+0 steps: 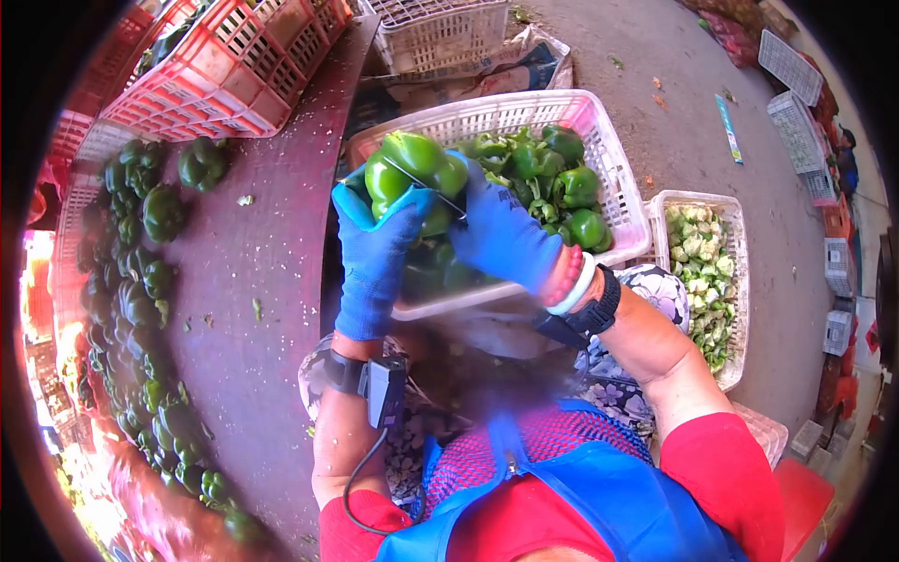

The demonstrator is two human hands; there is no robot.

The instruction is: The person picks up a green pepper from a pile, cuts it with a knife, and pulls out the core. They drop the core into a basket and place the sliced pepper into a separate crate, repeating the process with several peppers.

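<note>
My left hand [373, 253], in a blue glove, cups a green bell pepper [412, 169] from below and the left. My right hand [501, 234], also gloved in blue, grips a thin dark blade [426, 185] laid across the pepper. Both hands hover over a white plastic crate [618, 173] that holds several green peppers. A second white crate [740, 281] to the right holds pale green cut pieces.
A dark red table [253, 281] lies to the left, with a row of green peppers [140, 281] along its far edge. Red crates [234, 66] and a white one [440, 28] stand at the top. Bare concrete floor spreads to the right, with stacked crates at the edge.
</note>
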